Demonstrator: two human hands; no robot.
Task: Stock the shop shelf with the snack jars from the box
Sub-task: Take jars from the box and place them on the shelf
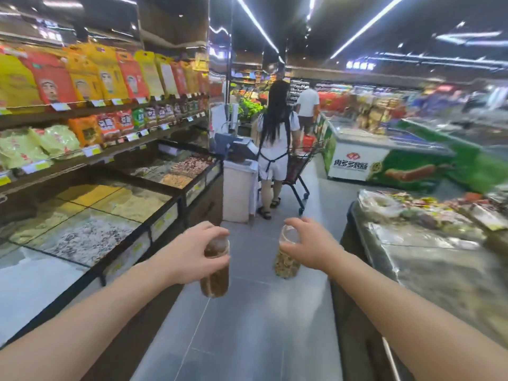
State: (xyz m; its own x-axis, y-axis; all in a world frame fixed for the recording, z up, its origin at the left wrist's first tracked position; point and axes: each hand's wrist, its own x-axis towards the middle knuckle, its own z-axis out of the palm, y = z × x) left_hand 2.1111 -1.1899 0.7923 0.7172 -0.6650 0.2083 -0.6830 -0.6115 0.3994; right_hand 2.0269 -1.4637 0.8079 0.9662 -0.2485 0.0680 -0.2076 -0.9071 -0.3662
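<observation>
Mid-carry, I judge: left hand (189,253) grips a brown jar (215,273) from above, right hand (308,247) a mixed-snack jar (286,264), both over the aisle floor beside the shelf (82,158); neither shelved yet; no box visible.

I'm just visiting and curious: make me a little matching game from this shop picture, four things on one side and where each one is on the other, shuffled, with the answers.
Things:
1. dark brown jar
2. yellowish mixed jar
3. shopping cart
4. yellow and red bags

Places:
A. top shelf on the left
B. held by the right hand
C. down the aisle, beside a person in white
D. held by the left hand

Pairs: 1-D, 2-B, 3-C, 4-A
</observation>
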